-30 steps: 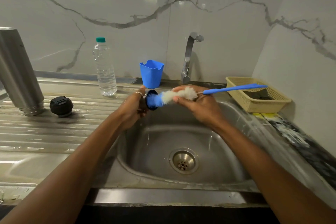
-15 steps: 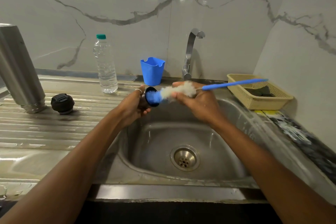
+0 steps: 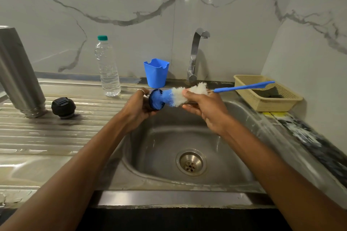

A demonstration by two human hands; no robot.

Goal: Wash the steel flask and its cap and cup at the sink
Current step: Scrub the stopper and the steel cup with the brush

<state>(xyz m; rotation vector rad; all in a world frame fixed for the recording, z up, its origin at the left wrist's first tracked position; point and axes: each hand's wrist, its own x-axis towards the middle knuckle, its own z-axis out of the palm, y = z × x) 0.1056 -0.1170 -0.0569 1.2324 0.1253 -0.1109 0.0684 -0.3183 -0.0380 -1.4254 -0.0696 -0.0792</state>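
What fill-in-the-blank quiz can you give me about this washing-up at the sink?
1. The left hand holds the cup, and the ____ bristles of the brush are pushed inside it.
2. The right hand grips the brush around its ____ bristles.
3. The steel flask and the black cap sit on the draining board, to the ____ of the sink.

Missing words: blue; white; left.

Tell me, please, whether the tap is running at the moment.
Off: no stream of water falls from the tap into the sink.
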